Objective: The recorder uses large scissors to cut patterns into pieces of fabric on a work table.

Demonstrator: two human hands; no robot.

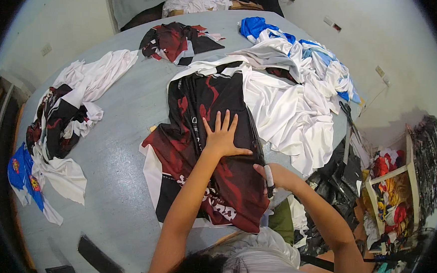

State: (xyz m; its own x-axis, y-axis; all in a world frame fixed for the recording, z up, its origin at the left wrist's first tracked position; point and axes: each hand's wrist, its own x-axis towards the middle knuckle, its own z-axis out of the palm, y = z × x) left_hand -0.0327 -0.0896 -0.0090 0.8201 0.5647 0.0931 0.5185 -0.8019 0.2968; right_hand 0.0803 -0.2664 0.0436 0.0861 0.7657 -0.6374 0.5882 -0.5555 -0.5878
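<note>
My left hand (pixel 221 136) lies flat, fingers spread, on a black-and-red printed fabric (pixel 215 186) spread over the grey table (pixel 101 174). At that fabric's right edge, my right hand (pixel 276 177) is closed on a slim tool with a pale wrapped handle and dark end (pixel 269 179); what kind of tool it is, I cannot tell. A heap of white fabric (pixel 294 121) lies just beyond, to the right of the printed piece. An olive-green cloth (pixel 281 220) shows below my right hand.
Fabric piles sit at the left (pixel 89 76), the back (pixel 169 41) and the back right in blue and white (pixel 257 29). Black scissors (pixel 347 114) lie at the right edge, above dark plastic (pixel 336 174). A shelf of coloured cloth (pixel 391 182) stands right; dark flat blocks (pixel 98 257) lie at lower left.
</note>
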